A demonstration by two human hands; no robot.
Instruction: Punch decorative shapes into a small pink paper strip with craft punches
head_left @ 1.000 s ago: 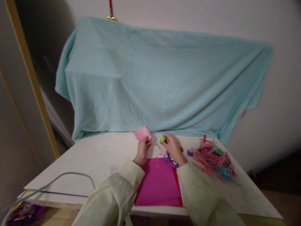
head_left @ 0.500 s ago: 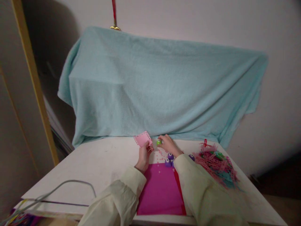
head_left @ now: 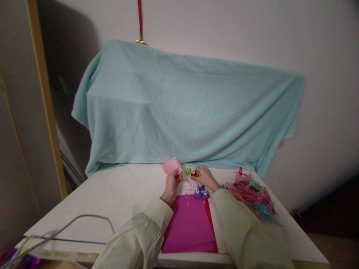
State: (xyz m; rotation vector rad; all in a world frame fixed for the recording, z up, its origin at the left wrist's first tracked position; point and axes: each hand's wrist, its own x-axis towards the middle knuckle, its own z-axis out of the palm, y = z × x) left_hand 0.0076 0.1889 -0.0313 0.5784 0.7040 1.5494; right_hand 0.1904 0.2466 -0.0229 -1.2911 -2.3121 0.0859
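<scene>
Pinching a small pink punched paper square [head_left: 171,166] between thumb and fingers, left hand [head_left: 171,185] raised just above the white counter [head_left: 117,194], grip clamped on the lower edge of the square. Resting fingers-down at the far middle of the counter, right hand [head_left: 204,177] touching a red punch [head_left: 193,173] (whether closed around it, cannot tell), a green punch [head_left: 187,171] just beside. Nearer, three purple punches [head_left: 201,191] clustered at the top edge of a magenta sheet [head_left: 189,224]. Lying off to the right, a heap of pink and teal paper scraps [head_left: 254,194]; behind, a draped pale-blue towel [head_left: 185,108].
</scene>
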